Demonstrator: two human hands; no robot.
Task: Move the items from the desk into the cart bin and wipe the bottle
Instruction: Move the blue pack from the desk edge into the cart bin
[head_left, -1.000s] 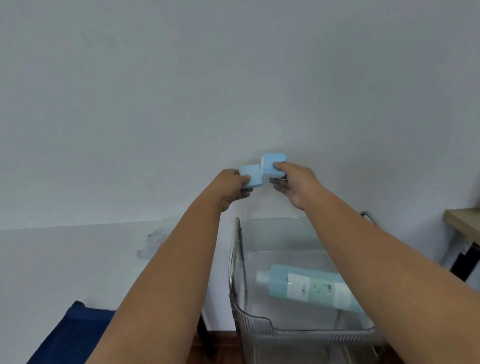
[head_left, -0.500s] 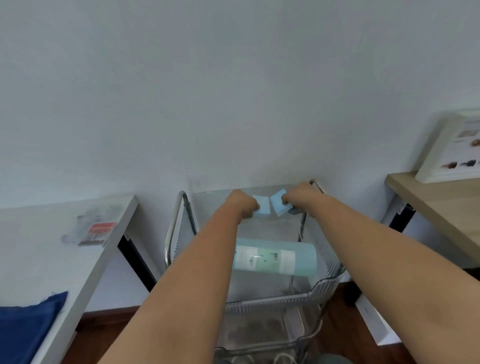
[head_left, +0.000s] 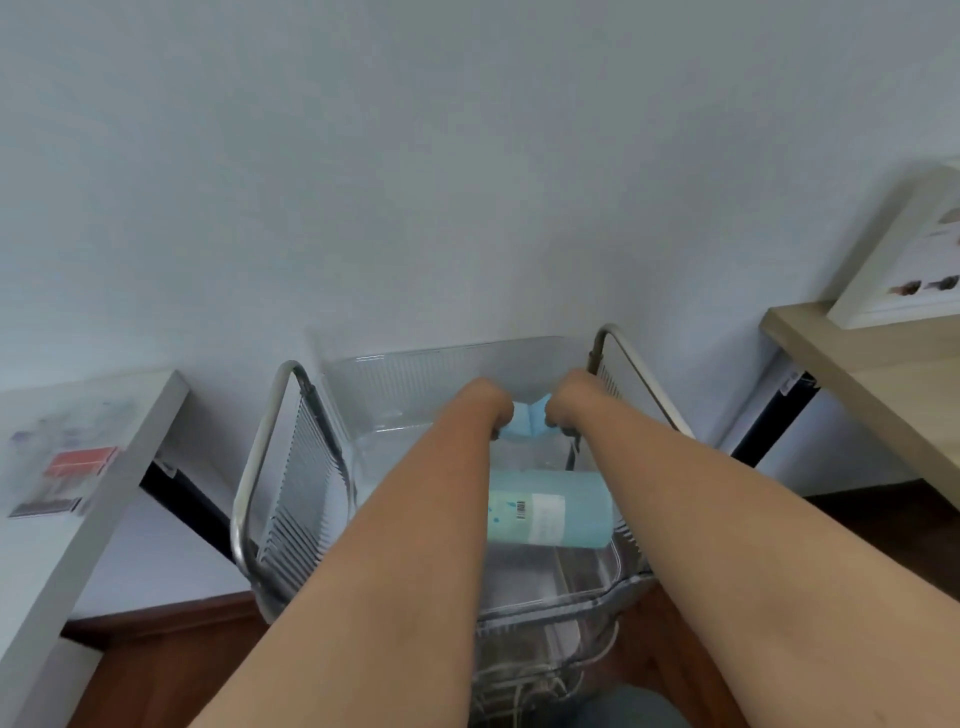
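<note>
Clear bin holds bottle lying flat; beyond it, left hand and right hand each grip a blue block. Forearms partly hide bottle.

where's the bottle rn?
Head view: the bottle lies on its side in the clear cart bin, lower centre, between the forearms and nearer the camera than the hands.

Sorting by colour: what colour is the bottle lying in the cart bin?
Light teal bottle with a paler label, head view.
</note>
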